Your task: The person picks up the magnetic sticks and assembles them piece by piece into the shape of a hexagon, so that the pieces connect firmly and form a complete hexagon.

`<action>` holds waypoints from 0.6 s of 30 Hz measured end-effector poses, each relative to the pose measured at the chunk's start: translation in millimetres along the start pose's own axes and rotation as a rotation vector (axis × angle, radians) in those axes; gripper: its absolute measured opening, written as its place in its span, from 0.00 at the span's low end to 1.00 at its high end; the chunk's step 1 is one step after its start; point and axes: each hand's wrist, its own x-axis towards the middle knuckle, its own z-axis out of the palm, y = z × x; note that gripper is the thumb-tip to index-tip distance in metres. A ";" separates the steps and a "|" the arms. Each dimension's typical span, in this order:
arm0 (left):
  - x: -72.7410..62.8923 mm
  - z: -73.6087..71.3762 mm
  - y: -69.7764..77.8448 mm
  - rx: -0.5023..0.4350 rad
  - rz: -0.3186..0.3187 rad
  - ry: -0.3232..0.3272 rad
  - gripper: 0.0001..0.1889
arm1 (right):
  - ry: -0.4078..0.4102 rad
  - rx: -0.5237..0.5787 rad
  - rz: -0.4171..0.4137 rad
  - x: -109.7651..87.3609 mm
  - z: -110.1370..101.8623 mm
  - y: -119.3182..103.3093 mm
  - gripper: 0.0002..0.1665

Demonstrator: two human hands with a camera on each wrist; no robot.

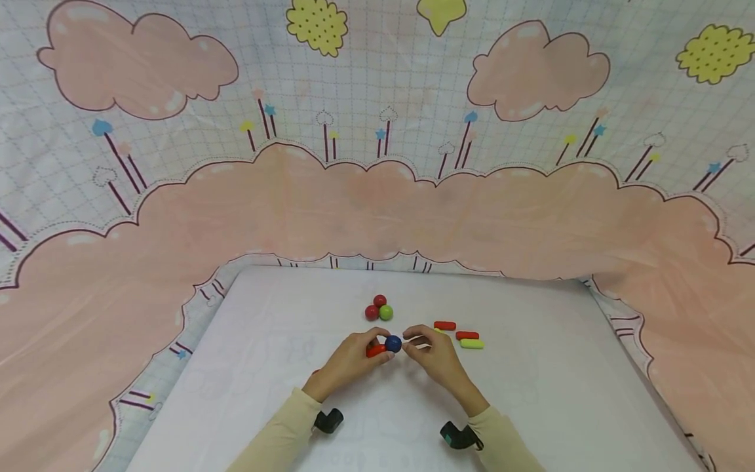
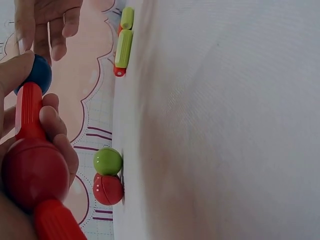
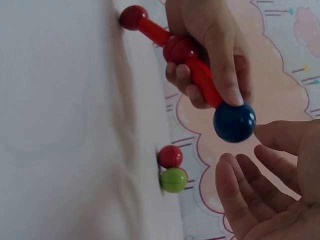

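My left hand (image 1: 349,359) grips a chain of red rods and balls. In the right wrist view the chain has a red end ball (image 3: 133,18), a red rod (image 3: 154,32), a middle red ball (image 3: 181,49), a second red rod (image 3: 204,81) and a blue ball (image 3: 234,122) at the near end. The left fingers wrap the second rod, and the thumb lies along it up to the blue ball. My right hand (image 1: 439,359) is beside the blue ball with loosely spread fingers, one fingertip right at the ball's side, holding nothing.
Two loose red balls (image 1: 371,313) and a green ball (image 1: 386,313) sit together beyond my hands on the white table (image 1: 265,314). Right of them lie red rods (image 1: 467,335) and yellow-green rods (image 1: 471,343), one partly behind the right hand. A patterned cloth (image 1: 377,210) hangs behind the table.
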 end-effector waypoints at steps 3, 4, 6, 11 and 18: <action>-0.4 -0.9 -1.2 -0.007 0.008 0.007 0.21 | 0.026 -0.024 0.013 1.2 -6.3 2.8 0.13; -0.5 -1.1 -1.4 -0.008 0.008 0.008 0.21 | 0.034 -0.034 0.018 1.5 -9.0 4.2 0.13; -0.6 -1.7 -2.0 -0.012 0.001 0.006 0.21 | 0.047 -0.056 0.025 2.1 -15.2 7.1 0.13; -1.3 -2.4 -4.8 -0.017 -0.028 -0.010 0.22 | 0.076 -0.099 0.016 3.6 -32.9 18.1 0.13; -2.1 -4.2 -6.2 -0.027 -0.039 -0.024 0.23 | 0.120 -0.158 0.037 1.8 -60.0 36.9 0.13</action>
